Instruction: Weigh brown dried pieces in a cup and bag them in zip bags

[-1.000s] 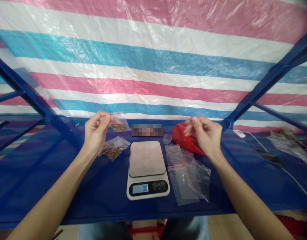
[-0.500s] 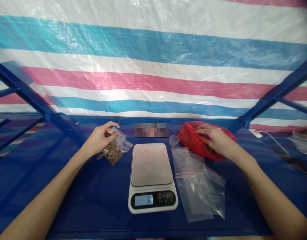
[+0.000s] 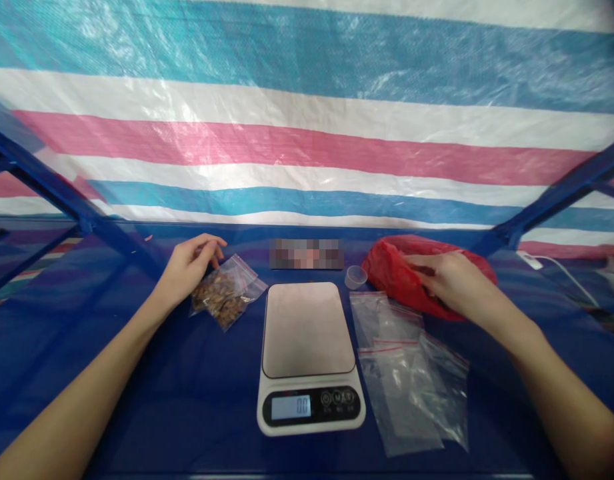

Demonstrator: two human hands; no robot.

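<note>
My left hand lies beside zip bags of small brown pieces, its fingers loosely bent and apart, with nothing in them. The bags overlap on the blue table, left of a white kitchen scale that reads 0.0 with a bare plate. At the right, my right hand is at the mouth of a red plastic bag, fingers closed on its edge. Some fingertips are hidden in the folds. Flat transparent zip bags with red seal lines lie in front of the red bag.
A small clear plastic cup stands between the scale and the red bag. Behind the scale lies a flat pixelated item. Blue frame bars rise at both sides before a striped sheet. A white plug and cable lie far right.
My left hand has let go of the filled zip bags and drawn back to the left. My right hand has shifted at the red bag's mouth, covering the brown contents seen before. The camera has tilted slightly.
</note>
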